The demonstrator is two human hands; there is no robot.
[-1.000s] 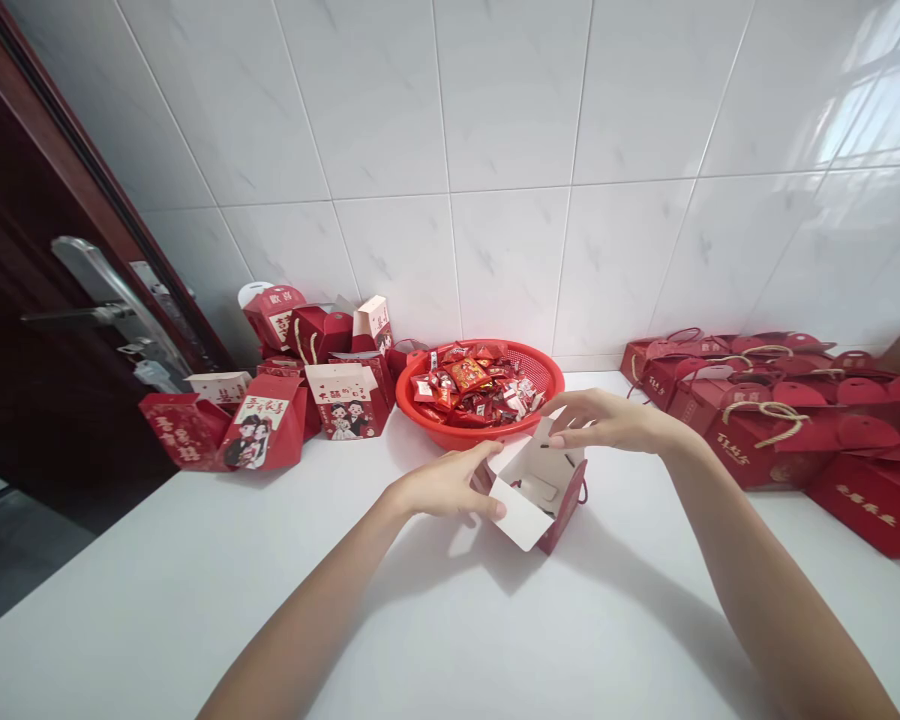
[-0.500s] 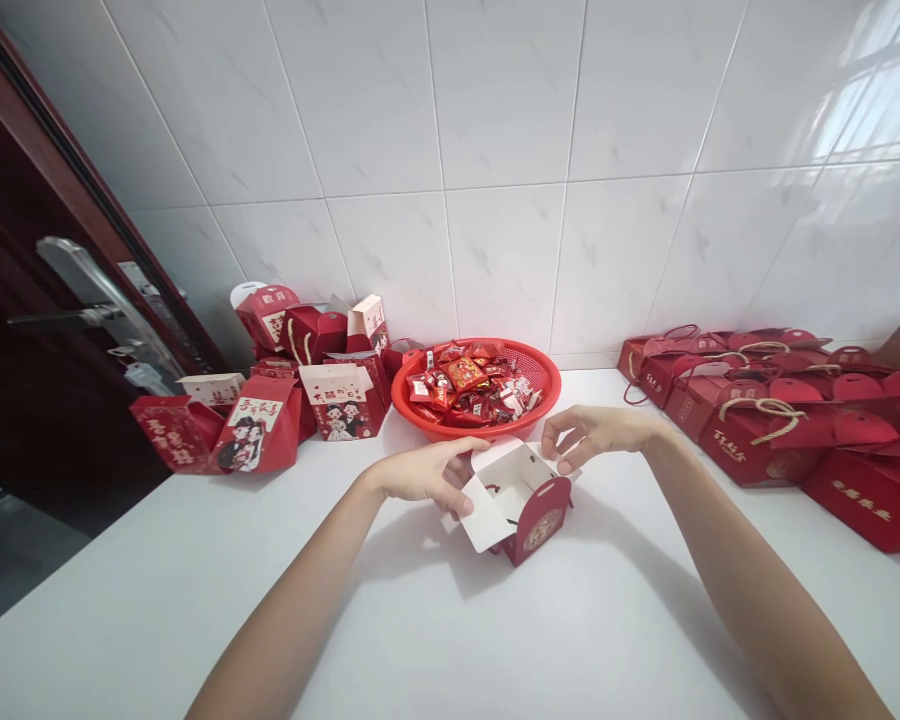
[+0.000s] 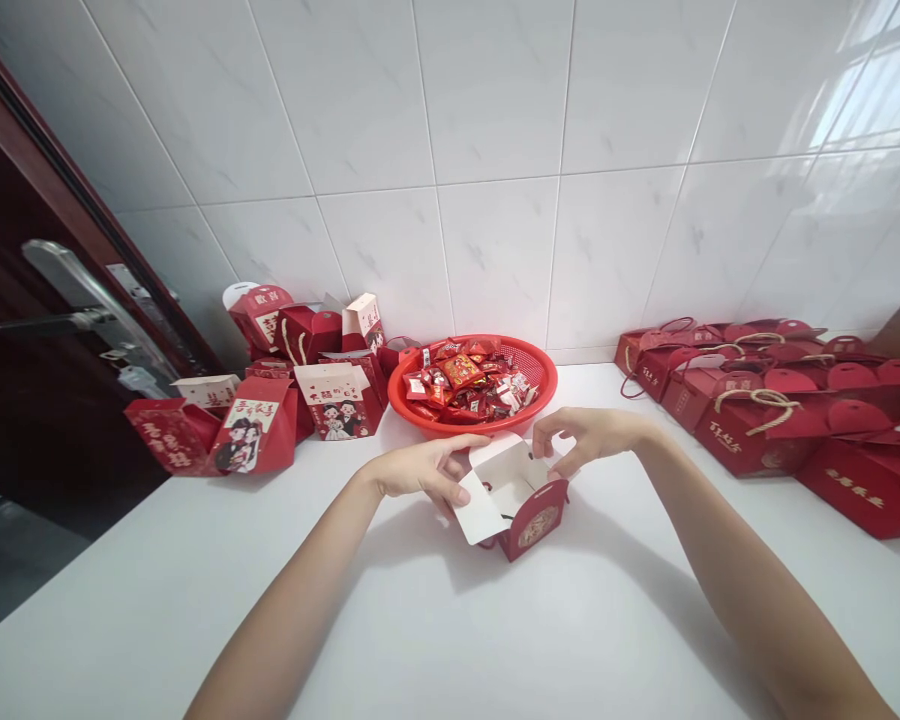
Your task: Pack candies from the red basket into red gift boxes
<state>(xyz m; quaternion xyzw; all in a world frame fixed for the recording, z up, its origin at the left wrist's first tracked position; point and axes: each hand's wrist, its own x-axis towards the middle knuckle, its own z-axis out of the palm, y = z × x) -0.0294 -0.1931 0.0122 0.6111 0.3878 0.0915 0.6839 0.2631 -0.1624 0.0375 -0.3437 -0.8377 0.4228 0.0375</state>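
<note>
A small red gift box (image 3: 538, 528) with a white inside stands open at the top on the table, its round-topped front panel facing me. Its white left flap (image 3: 478, 512) sticks out sideways. My left hand (image 3: 418, 468) grips the box at this flap, thumb on top and the other fingers partly hidden behind. At the right side, my right hand (image 3: 586, 438) has its thumb and fingers bent around the edge of the box. Just behind the box is a red plastic basket (image 3: 547, 385) with wrapped sweets (image 3: 461, 372) in it.
Several red and cream gift boxes (image 3: 259, 425) stand at the back left, some with lids up. Rows of red boxes with rope handles (image 3: 750, 430) fill the right side. A tiled wall (image 3: 495, 240) bounds the white table (image 3: 450, 640); a dark door (image 3: 45, 400) is at the left.
My right fingers have moved slightly left and down at the right edge, and the right flap shows less. My left hand keeps its hold. The view has shifted slightly.
</note>
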